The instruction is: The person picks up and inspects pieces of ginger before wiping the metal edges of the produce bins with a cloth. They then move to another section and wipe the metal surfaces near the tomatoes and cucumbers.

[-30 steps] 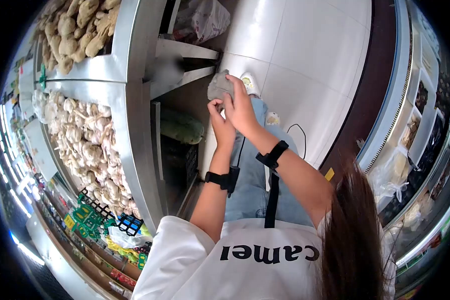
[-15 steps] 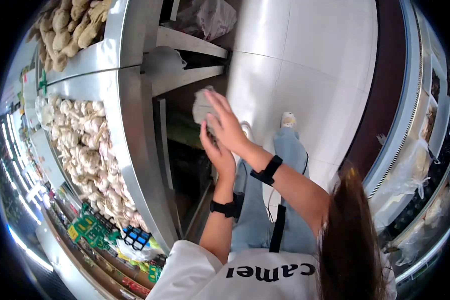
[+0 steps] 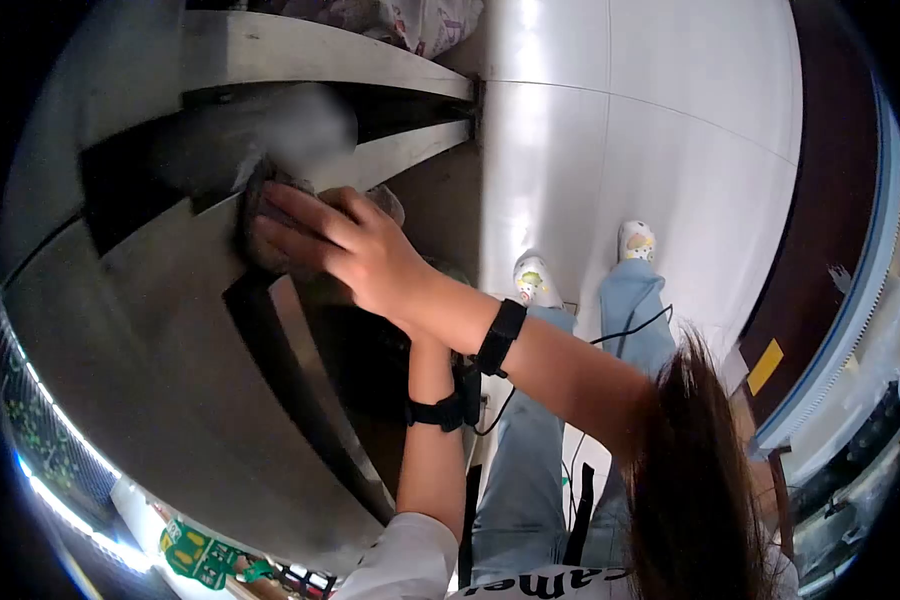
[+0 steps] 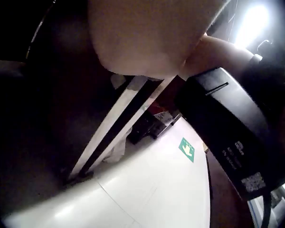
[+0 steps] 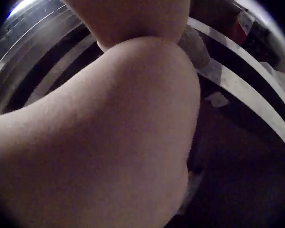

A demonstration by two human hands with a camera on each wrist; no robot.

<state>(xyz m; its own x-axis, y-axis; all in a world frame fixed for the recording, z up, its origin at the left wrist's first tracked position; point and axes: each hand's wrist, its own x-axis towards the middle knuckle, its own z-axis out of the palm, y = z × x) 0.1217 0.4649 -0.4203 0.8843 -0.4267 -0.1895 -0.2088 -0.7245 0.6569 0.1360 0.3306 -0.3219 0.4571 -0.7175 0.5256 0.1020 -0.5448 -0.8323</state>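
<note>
In the head view my right hand (image 3: pixel 370 260) reaches left over the edge of the steel stand, with its upper fingers bent and the lower ones more extended. It holds a grey cloth (image 3: pixel 388 204), part of which shows beside the bent fingers. The cloth (image 5: pixel 195 47) also appears past the hand in the right wrist view. My left forearm (image 3: pixel 432 375) comes up under the right wrist, and the left hand is hidden behind the right one. Close up in the left wrist view, bare skin of a hand (image 4: pixel 142 38) fills the top, its fingers out of sight.
The dark steel stand (image 3: pixel 170 370) fills the left side, with pale frame bars (image 3: pixel 320 55) beneath. A plastic bag (image 3: pixel 440 25) lies under it. White floor tiles (image 3: pixel 690 150) stretch ahead, bounded on the right by a dark strip (image 3: pixel 800 220) and a display case (image 3: pixel 850 310).
Both hands have moved left and in over the stand with the cloth, the right now covering the left. The head view has swung down, and the garlic and ginger bins have left it.
</note>
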